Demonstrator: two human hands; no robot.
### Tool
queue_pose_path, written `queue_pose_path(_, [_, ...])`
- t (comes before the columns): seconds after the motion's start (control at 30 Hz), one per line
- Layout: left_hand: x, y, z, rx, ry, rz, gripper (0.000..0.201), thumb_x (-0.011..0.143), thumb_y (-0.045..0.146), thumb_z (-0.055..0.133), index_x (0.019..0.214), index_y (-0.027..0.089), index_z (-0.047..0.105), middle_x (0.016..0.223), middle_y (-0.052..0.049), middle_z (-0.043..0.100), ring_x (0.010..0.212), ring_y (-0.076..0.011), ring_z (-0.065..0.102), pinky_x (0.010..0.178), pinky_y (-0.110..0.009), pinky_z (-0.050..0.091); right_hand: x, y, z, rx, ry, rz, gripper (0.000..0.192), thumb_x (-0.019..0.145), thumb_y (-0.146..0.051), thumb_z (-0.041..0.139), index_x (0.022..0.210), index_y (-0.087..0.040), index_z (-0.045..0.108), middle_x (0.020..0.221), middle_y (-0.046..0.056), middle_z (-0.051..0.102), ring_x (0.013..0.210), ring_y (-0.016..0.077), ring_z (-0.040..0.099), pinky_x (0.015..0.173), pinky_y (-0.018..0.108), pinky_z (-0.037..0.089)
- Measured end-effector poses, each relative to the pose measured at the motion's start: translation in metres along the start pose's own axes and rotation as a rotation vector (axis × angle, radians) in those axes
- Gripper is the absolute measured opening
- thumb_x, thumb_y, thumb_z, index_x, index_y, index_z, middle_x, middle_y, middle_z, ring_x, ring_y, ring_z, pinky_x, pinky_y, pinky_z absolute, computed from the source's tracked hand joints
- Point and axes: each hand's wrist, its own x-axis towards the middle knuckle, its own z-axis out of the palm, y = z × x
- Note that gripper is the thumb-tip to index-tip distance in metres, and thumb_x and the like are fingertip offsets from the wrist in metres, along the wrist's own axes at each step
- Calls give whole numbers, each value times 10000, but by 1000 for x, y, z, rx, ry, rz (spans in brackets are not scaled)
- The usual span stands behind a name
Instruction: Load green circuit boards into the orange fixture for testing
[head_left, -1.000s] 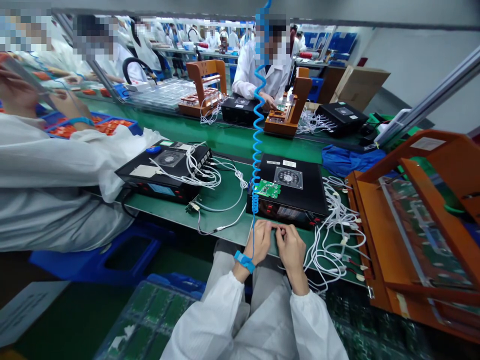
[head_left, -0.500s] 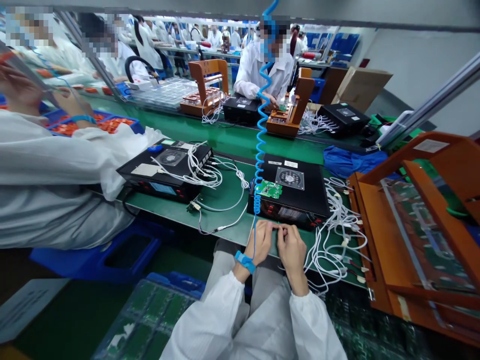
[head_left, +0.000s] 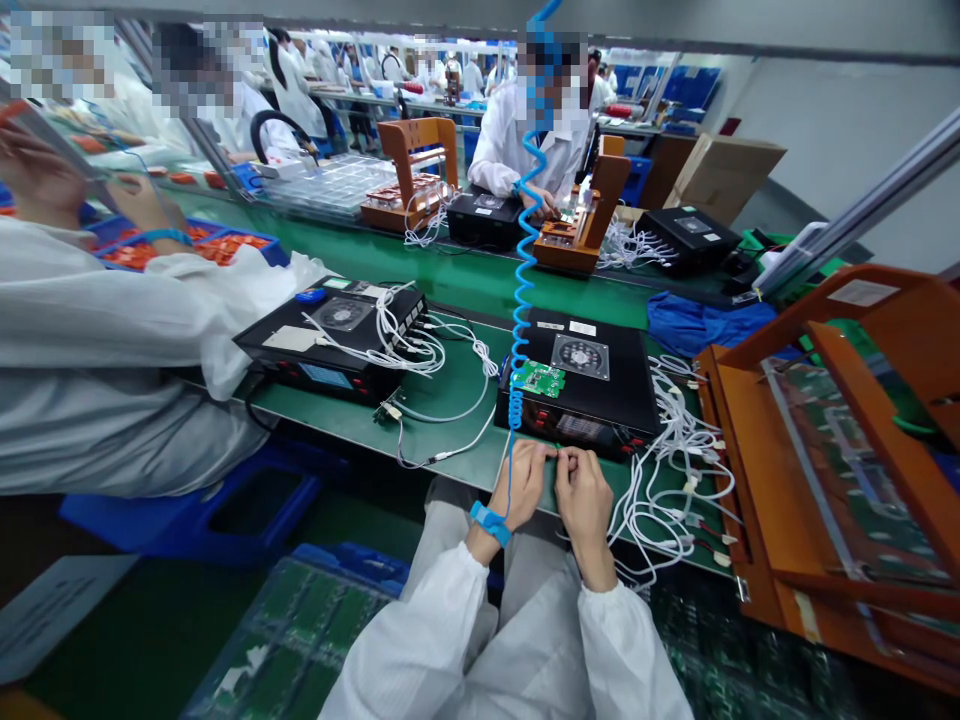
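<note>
My left hand (head_left: 520, 485) and my right hand (head_left: 583, 497) meet fingertip to fingertip at the bench's front edge. They pinch a small part (head_left: 558, 450) between them; it is too small to identify. Just behind my hands stands a black test box (head_left: 607, 395). A small green circuit board (head_left: 538, 378) lies on the box's left corner. A blue wrist strap (head_left: 489, 523) sits on my left wrist, and its blue coiled cord (head_left: 523, 290) rises straight up. A tangle of white cables (head_left: 675, 470) lies right of my right hand.
An orange rack (head_left: 795, 520) holding green boards stands at the right. A second black box (head_left: 330, 345) with white cables is at the left, beside a co-worker's white sleeve (head_left: 112, 330). Trays of green boards (head_left: 300, 630) lie below. More people work across the green bench (head_left: 450, 275).
</note>
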Motion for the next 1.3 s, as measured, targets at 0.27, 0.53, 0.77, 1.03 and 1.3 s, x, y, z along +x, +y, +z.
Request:
queue_pose_path(0.27, [0, -3, 1, 29, 0, -2, 513, 1061, 386, 252, 1039, 217, 736, 1000, -76, 739, 1055, -206, 637, 953, -387, 525, 1, 1, 1, 0, 25, 1, 369, 1051, -403, 346, 948, -180, 621, 830, 52, 614, 717, 173, 586, 626, 266, 370])
queue_pose_path(0.53, [-1, -8, 3, 25, 7, -1, 485, 1057, 367, 280, 1025, 232, 745, 985, -72, 733, 1041, -209, 642, 952, -387, 525, 1, 3, 2, 76, 41, 63, 324, 1041, -403, 364, 980, -174, 585, 885, 63, 636, 739, 183, 597, 661, 278, 399])
queue_pose_path(0.77, [-1, -10, 4, 25, 11, 15, 498, 1053, 380, 281, 993, 232, 753, 962, -84, 732, 1032, -217, 647, 959, -394, 521, -1, 5, 4, 67, 33, 65, 312, 1041, -382, 347, 1004, -177, 579, 932, 66, 638, 780, 188, 609, 665, 279, 402])
queue_pose_path(1.03, [-1, -17, 6, 17, 20, 7, 533, 1049, 429, 266, 966, 232, 755, 974, -92, 731, 1011, -220, 672, 950, -396, 529, -2, 3, 3, 67, 60, 48, 329, 1034, -380, 338, 992, -173, 590, 928, 73, 634, 769, 187, 606, 660, 282, 406])
queue_pose_path(1.3, [0, -16, 8, -33, 78, -23, 561, 1043, 457, 257, 885, 217, 739, 922, -110, 738, 917, -217, 696, 894, -378, 552, -2, 3, 4, 100, 102, 60, 317, 1018, -371, 346, 966, -172, 587, 904, 76, 635, 761, 191, 603, 665, 282, 406])
